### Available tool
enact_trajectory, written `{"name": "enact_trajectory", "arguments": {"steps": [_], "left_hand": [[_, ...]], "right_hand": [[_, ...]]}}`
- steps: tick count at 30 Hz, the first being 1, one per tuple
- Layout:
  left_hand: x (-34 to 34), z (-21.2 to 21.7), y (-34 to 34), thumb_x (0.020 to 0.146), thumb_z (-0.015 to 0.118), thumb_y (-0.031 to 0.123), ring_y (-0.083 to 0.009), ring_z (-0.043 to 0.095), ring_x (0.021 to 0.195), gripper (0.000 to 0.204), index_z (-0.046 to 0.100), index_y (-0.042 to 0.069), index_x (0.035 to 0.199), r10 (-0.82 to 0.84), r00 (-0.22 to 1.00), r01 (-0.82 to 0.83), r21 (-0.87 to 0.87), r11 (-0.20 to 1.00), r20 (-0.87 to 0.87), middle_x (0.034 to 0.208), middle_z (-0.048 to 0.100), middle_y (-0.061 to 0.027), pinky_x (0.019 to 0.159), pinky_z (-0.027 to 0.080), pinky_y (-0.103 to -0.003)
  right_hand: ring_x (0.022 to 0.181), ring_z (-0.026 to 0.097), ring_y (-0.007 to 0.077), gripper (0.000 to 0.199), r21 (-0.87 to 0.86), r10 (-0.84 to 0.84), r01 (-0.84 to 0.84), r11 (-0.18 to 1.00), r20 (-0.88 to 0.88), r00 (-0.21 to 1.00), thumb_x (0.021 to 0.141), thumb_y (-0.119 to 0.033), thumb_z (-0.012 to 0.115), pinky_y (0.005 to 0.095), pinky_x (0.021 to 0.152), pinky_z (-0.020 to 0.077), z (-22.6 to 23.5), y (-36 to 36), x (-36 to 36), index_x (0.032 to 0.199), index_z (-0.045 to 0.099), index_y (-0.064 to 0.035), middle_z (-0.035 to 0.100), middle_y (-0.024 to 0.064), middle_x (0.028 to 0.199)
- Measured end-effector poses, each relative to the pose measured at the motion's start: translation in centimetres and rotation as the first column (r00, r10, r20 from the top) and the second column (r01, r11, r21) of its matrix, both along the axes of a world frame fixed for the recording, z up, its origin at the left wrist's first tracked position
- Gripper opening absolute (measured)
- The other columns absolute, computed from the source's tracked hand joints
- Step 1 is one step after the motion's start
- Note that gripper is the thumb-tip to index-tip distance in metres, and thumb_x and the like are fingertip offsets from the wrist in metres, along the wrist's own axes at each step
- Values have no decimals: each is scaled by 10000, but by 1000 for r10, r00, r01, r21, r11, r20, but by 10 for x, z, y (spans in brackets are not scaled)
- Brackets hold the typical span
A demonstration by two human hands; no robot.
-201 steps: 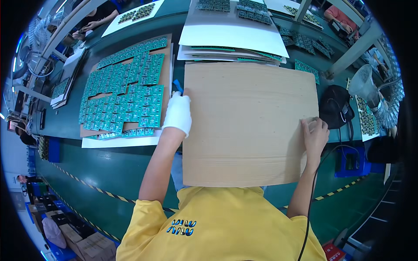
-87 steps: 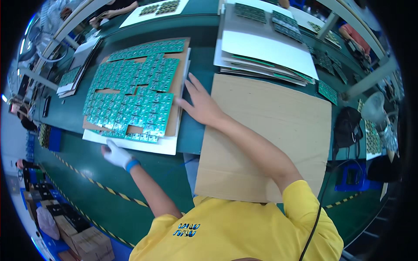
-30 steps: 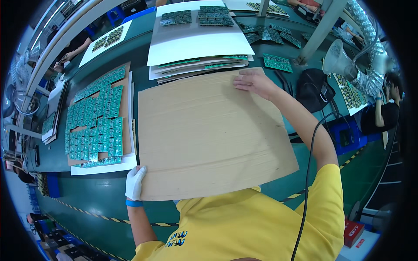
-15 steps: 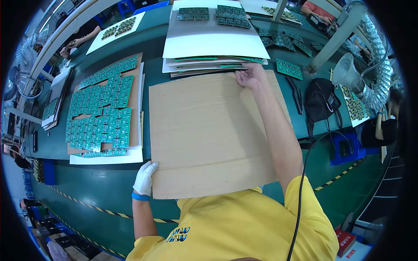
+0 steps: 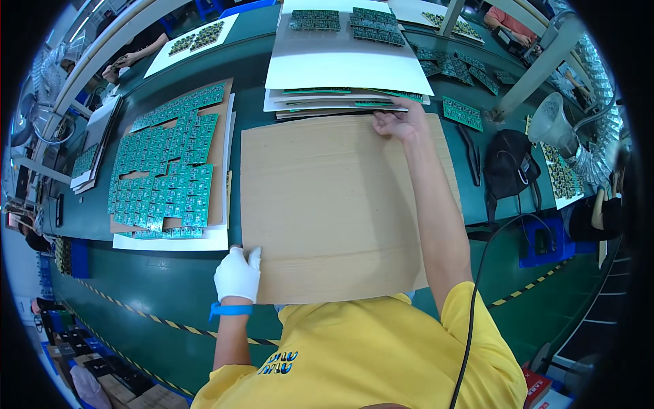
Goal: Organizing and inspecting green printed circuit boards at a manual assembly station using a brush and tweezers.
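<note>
A large brown cardboard sheet point(image 5: 320, 204) lies in front of me, its near edge against my yellow shirt. My left hand point(image 5: 238, 275), in a white glove with a blue wristband, is closed at the sheet's lower left edge, thumb up beside it; its fingertips are partly hidden. Bare, my right hand point(image 5: 398, 121) reaches across to the far right edge of the sheet, fingers curled there and touching the stack beyond. That stack of white boards point(image 5: 344, 71) has green circuit boards point(image 5: 315, 20) on top and more between its layers.
On the left, green circuit board panels point(image 5: 163, 160) cover a cardboard-and-white-board stack. To the right are loose circuit panels point(image 5: 462, 113), a black tool point(image 5: 471, 155), a black bag point(image 5: 507, 167) and a fume-extraction hose point(image 5: 599, 123). A black cable point(image 5: 470, 327) hangs over my right side. Other people sit beyond.
My left hand has shifted right, and its thumb now stands more apart. My right hand stays at the far edge with its fingers slightly changed. The whole view has shifted a little.
</note>
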State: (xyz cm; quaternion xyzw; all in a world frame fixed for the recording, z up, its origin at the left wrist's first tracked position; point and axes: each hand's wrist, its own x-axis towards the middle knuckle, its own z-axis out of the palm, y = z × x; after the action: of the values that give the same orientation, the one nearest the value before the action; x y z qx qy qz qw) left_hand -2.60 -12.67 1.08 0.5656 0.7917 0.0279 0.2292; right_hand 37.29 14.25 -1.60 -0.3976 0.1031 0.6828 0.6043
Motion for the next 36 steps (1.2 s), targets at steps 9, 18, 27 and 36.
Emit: {"name": "enact_trajectory", "arguments": {"steps": [9,18,27,36], "left_hand": [[131,17,114,895,656,540,-488,347,1412,723,474,188,1499,-583,763,639,188,746,-280,1544,377,-215,1056,344,-695],[157,9,163,884,537,699,-503,185,1502,806,369,325,1578,-555,757,606,54,794,-344,1674,214,-132,1088,187,-809],[149,-9,179,878,550,701,-503,218,1492,816,384,307,1573,-595,705,678,123,724,-386,1663,233,-168,1103,182,-789],[156,-3,126,827,607,689,-520,244,1472,842,474,235,1524,-733,612,789,174,589,-296,1621,294,-238,1093,172,-790]], "right_hand": [[1191,505,334,438,149,-130,108,983,144,981,855,-41,680,536,1019,397,-16,17,-7,1238,480,28,498,191,1296],[1261,504,392,383,47,-83,82,995,9,997,878,-50,604,614,1104,333,29,-11,-24,1237,490,17,525,196,1294],[1300,470,414,406,133,-104,116,984,-97,990,873,-19,585,633,1121,319,28,2,-22,1258,472,39,495,228,1360],[1269,452,408,439,171,-105,126,977,-129,986,825,4,652,641,1123,362,8,8,-9,1232,490,39,446,208,1302]]}}
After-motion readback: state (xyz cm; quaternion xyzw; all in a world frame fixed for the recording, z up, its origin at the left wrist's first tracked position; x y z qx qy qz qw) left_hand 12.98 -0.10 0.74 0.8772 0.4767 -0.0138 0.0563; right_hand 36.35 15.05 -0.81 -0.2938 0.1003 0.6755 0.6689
